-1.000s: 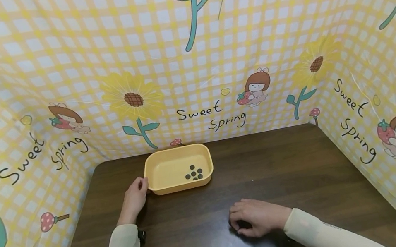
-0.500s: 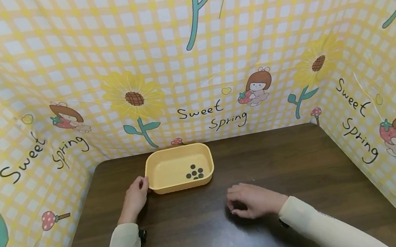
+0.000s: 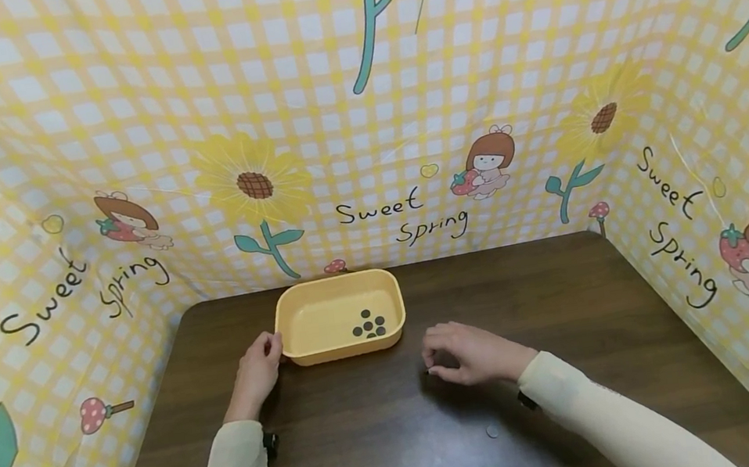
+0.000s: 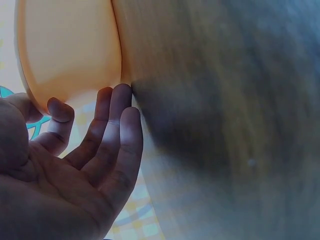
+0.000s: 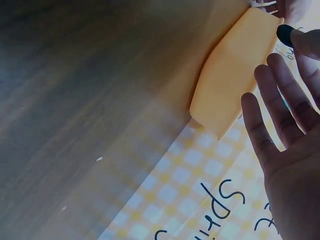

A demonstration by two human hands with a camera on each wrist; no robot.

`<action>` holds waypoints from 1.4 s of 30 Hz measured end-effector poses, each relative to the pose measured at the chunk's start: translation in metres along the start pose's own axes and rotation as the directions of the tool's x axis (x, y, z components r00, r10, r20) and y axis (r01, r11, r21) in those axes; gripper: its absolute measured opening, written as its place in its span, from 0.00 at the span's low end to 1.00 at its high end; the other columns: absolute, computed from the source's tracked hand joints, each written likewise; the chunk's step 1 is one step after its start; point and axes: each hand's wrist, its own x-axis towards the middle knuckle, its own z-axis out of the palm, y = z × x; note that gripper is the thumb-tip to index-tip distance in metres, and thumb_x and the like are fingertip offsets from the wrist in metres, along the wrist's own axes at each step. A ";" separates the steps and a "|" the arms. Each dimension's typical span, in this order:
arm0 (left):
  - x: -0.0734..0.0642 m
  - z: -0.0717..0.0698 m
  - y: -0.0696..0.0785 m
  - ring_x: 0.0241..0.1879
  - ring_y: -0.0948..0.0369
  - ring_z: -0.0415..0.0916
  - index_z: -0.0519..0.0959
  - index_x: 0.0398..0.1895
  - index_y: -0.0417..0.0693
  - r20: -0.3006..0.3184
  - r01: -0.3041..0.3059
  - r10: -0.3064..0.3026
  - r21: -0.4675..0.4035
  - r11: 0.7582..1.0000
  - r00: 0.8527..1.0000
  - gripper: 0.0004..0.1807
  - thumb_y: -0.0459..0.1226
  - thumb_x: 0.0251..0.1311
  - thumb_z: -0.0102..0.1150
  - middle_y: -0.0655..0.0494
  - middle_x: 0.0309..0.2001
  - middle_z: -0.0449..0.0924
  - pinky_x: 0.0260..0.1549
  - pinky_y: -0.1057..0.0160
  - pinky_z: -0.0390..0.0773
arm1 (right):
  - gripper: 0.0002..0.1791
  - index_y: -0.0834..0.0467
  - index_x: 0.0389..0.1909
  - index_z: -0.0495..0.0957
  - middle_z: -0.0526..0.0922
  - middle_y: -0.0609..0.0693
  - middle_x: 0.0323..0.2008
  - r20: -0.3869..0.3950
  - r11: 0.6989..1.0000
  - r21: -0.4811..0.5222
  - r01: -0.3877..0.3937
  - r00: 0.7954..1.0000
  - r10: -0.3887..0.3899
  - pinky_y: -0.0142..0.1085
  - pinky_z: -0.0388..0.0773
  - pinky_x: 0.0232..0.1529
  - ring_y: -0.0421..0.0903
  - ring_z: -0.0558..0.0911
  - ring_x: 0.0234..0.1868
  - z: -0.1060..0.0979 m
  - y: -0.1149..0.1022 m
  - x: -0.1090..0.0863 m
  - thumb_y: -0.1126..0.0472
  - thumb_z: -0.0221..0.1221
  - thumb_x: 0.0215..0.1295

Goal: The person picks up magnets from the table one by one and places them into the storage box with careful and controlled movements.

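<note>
A shallow yellow plastic basin [image 3: 343, 352] stands near the back edge of the table, with several dark round coins [image 3: 368, 325] at its right end. My left hand [image 3: 258, 371] pinches the basin's left rim between thumb and index finger, the other fingers loosely extended beside its wall [image 4: 75, 45]. My right hand [image 3: 475, 353] is over the table, right of the basin and nearer to me. Between its thumb and index finger it pinches a dark coin [image 5: 285, 36]; the other fingers are spread. Another coin [image 3: 491, 432] lies flat on the table, below the right wrist.
The dark wood table [image 3: 530, 284] is enclosed at the back and sides by a yellow checked cloth [image 3: 361, 133] with printed flowers and lettering. The basin stands close to the back cloth.
My right hand has moved away from me, toward the back of the table, with the pinched coin. The coin on the table has come into view. My left hand stays at the basin.
</note>
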 end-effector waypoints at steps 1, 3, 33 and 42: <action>0.000 0.000 0.000 0.41 0.48 0.77 0.76 0.44 0.47 -0.002 0.000 0.000 -0.001 1.000 1.000 0.25 0.56 0.86 0.38 0.48 0.42 0.84 0.45 0.48 0.72 | 0.08 0.50 0.40 0.78 0.79 0.40 0.40 -0.007 1.000 0.007 -0.004 1.000 0.004 0.41 0.78 0.52 0.43 0.81 0.45 -0.001 0.001 0.001 0.61 0.70 0.71; 0.000 0.000 0.001 0.42 0.48 0.77 0.77 0.44 0.47 -0.004 0.000 0.000 -0.002 1.000 1.000 0.25 0.56 0.86 0.38 0.48 0.42 0.84 0.46 0.48 0.72 | 0.08 0.49 0.41 0.78 0.79 0.39 0.40 -0.023 1.000 0.019 -0.014 1.000 0.014 0.41 0.78 0.53 0.42 0.81 0.45 -0.001 0.004 0.004 0.61 0.70 0.72; 0.000 0.000 0.000 0.40 0.49 0.76 0.76 0.44 0.48 0.006 0.006 -0.006 0.005 1.000 1.000 0.26 0.57 0.86 0.37 0.49 0.43 0.83 0.45 0.49 0.71 | 0.07 0.51 0.43 0.79 0.81 0.42 0.43 -0.067 0.991 0.122 -0.051 0.996 0.059 0.37 0.80 0.54 0.41 0.82 0.47 -0.012 0.011 0.061 0.63 0.68 0.73; -0.001 -0.001 0.001 0.39 0.50 0.76 0.76 0.44 0.48 0.007 0.012 -0.012 0.000 1.000 1.000 0.25 0.56 0.86 0.38 0.49 0.42 0.84 0.43 0.51 0.71 | 0.06 0.53 0.45 0.79 0.82 0.44 0.46 -0.054 0.984 0.167 -0.063 0.996 0.073 0.50 0.82 0.55 0.46 0.83 0.49 -0.011 0.014 0.080 0.63 0.67 0.75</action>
